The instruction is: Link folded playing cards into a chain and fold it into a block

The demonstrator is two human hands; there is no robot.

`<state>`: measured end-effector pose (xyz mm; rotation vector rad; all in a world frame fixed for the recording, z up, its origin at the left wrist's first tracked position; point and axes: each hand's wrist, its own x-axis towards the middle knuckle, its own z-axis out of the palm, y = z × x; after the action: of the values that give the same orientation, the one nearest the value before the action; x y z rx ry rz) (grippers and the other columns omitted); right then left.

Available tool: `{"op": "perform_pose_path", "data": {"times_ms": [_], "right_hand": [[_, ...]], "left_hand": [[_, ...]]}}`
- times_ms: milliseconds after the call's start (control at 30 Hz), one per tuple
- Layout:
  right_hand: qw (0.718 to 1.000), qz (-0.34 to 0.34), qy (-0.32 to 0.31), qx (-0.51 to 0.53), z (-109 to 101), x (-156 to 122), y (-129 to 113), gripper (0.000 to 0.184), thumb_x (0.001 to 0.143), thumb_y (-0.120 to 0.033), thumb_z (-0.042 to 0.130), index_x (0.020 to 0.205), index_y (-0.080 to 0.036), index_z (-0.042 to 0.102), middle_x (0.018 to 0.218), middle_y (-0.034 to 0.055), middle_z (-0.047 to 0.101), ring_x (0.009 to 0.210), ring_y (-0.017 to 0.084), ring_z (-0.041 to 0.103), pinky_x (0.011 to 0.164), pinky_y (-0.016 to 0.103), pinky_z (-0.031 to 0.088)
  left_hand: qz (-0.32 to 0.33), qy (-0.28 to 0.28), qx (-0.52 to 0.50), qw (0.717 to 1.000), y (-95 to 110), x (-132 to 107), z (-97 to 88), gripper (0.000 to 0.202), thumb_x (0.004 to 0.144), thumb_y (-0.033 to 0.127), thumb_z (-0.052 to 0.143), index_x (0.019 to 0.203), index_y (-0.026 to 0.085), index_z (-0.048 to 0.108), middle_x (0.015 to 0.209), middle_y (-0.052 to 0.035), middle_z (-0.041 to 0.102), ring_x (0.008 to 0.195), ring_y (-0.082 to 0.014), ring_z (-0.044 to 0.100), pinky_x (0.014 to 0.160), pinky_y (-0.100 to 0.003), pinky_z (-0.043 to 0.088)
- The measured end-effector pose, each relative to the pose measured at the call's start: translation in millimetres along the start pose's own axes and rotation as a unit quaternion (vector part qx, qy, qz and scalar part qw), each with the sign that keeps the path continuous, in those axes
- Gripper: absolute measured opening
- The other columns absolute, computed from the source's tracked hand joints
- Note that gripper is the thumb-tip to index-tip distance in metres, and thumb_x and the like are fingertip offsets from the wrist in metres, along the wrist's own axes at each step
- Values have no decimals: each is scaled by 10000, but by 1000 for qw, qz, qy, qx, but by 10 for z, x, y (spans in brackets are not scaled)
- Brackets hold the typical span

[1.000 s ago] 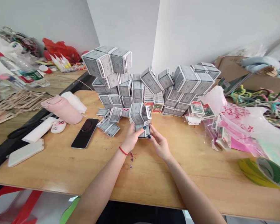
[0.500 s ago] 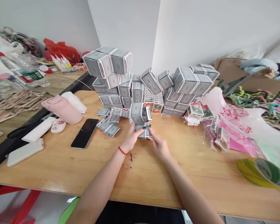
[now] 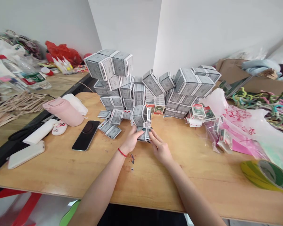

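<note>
My left hand (image 3: 132, 140) and my right hand (image 3: 159, 147) meet at a small stack of grey-backed playing cards (image 3: 143, 134) on the wooden table (image 3: 61, 169). Both hands pinch the stack, left fingers on its left and top, right fingers on its right edge. Just behind stands a small cube made of cards (image 3: 140, 115). A wall of similar card cubes (image 3: 153, 84) rises further back. Loose cards and small packs (image 3: 110, 127) lie to the left of the cube.
A black phone (image 3: 86, 135), a pink pouch (image 3: 63, 111), a white case (image 3: 25, 153) and a white roll (image 3: 39, 131) lie at left. Card boxes (image 3: 201, 111), pink plastic bags (image 3: 235, 125) and a yellow-green tape roll (image 3: 267, 175) are at right. A second cluttered table stands far left.
The hands have shifted slightly left and closed in on the card stack; the right fingers now press nearer its right edge. The card cube in front turned a little.
</note>
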<state>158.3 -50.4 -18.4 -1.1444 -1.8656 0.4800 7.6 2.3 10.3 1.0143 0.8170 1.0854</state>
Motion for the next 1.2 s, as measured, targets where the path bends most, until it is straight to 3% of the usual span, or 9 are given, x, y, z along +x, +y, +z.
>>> {"op": "perform_pose_path", "data": {"times_ms": [200, 333, 533, 600, 700, 800, 967, 1100, 1200], "right_hand": [[999, 19, -35, -1, 13, -33, -52, 587, 820, -48, 309, 1355, -280, 246, 1431, -2, 226, 1273, 171, 291, 1026, 335, 320], [998, 38, -21, 48, 15, -9, -158, 553, 839, -146, 380, 1364, -245, 238, 1427, 36, 241, 1297, 199, 241, 1045, 378, 284], [986, 87, 82, 117, -26, 74, -165, 283, 827, -283, 488, 1095, -249, 569, 1235, 80, 497, 1174, 224, 443, 979, 430, 377], [978, 101, 118, 139, -63, 90, -106, 226, 808, -297, 520, 1014, -246, 596, 1160, 85, 531, 1091, 222, 509, 901, 419, 455], [966, 118, 156, 168, -140, 99, -28, 489, 747, -316, 597, 1206, -270, 434, 1229, 96, 466, 1043, 218, 535, 807, 380, 518], [966, 109, 164, 168, -218, 100, 5, 726, 712, -320, 630, 1322, -278, 239, 1318, 106, 380, 1120, 232, 476, 842, 369, 497], [972, 102, 149, 150, -264, 106, -22, 633, 694, -297, 645, 1250, -260, 345, 1212, 97, 474, 1031, 223, 527, 783, 352, 515], [977, 99, 152, 110, -247, 118, -110, 577, 670, -292, 665, 1181, -241, 403, 1110, 91, 518, 981, 221, 542, 747, 351, 523], [979, 100, 151, 95, -242, 118, -178, 542, 659, -291, 673, 1136, -236, 422, 1067, 88, 527, 947, 218, 552, 738, 353, 522]], "left_hand": [[29, 5, 36, 999, -32, -9, 23, 444, 746, 250, 554, 1175, 226, 440, 1248, -40, 500, 1189, -214, 414, 1007, -374, 309], [47, 30, 66, 996, -6, -18, 53, 430, 744, 250, 554, 1158, 217, 441, 1237, -52, 504, 1158, -218, 442, 983, -376, 332], [60, 11, 90, 994, 42, -33, 94, 414, 730, 216, 568, 1126, 197, 448, 1210, -62, 514, 1132, -214, 454, 964, -365, 336], [62, -11, 97, 993, 51, -48, 120, 429, 717, 205, 583, 1125, 195, 452, 1191, -60, 525, 1111, -211, 467, 954, -354, 342], [61, -60, 123, 989, 61, -82, 170, 433, 709, 193, 586, 1127, 195, 473, 1160, -58, 543, 1078, -211, 485, 932, -340, 359], [58, -98, 159, 981, 83, -120, 204, 411, 719, 187, 567, 1124, 189, 490, 1125, -60, 559, 1073, -217, 480, 925, -337, 360], [74, -104, 166, 978, 210, -189, 216, 311, 738, 202, 543, 1046, 166, 518, 1085, -68, 565, 988, -213, 506, 884, -331, 377], [143, -52, 171, 973, 285, -234, 235, 318, 774, 274, 529, 1069, 164, 484, 1069, -82, 552, 1000, -206, 490, 884, -308, 362], [156, 27, 215, 964, 265, -249, 241, 236, 765, 335, 542, 928, 164, 528, 876, -54, 578, 843, -176, 521, 771, -266, 388]]}}
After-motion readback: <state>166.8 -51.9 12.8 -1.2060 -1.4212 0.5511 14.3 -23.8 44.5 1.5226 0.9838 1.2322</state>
